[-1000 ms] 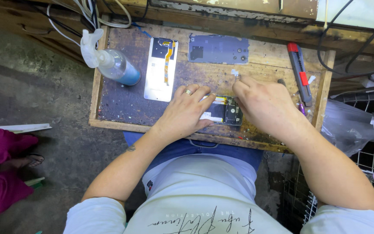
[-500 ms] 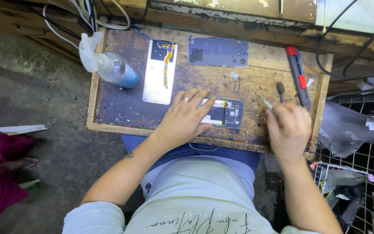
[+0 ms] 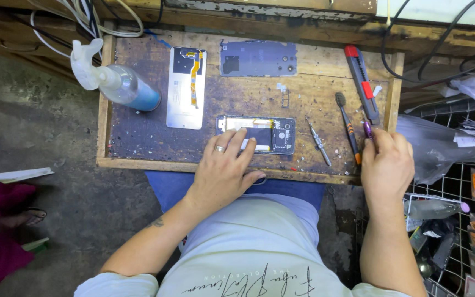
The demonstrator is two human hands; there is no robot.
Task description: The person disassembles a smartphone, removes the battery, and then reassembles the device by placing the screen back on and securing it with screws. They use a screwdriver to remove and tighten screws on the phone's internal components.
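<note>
left hand point(image 3: 224, 170) flat and unclenched, grasping nothing, fingertips pressed on the near part of an opened phone body point(image 3: 256, 134) lying face-down at the middle of a worn wooden tray point(image 3: 105, 110). heel of that hand hanging over the tray's near rim, just above the lap. beyond the fingertips, bare scuffed board up to a grey back cover point(image 3: 258, 58) at the far rim. off to the thumbless side, a white screen panel with an orange flex strip point(image 3: 186, 87), then a clear spray bottle with blue liquid point(image 3: 117, 82) lying tilted against the tray's edge.

right hand point(image 3: 387, 165) curled at the tray's near corner, closed on a small purple-tipped tool point(image 3: 368, 130), only the tip poking out past the fingers; rest of it hidden in the fist, kind not clear. just beside the knuckles, an orange-and-black brush tool point(image 3: 348, 127), and further toward the other hand a slim metal screwdriver point(image 3: 319, 142), both apart from the phone. ahead of the fist, a red-and-black utility knife point(image 3: 362, 83) along the side rim.

open room: a strip of bare board between the phone and the screwdriver, and a wide dark patch between the left hand and the bottle. tight on the outer side of the right hand: raised rim, then a plastic bag point(image 3: 432, 146) and a wire rack point(image 3: 468, 220) close by, cut off by the frame edge. small bits near the back cover too tiny to tell.
</note>
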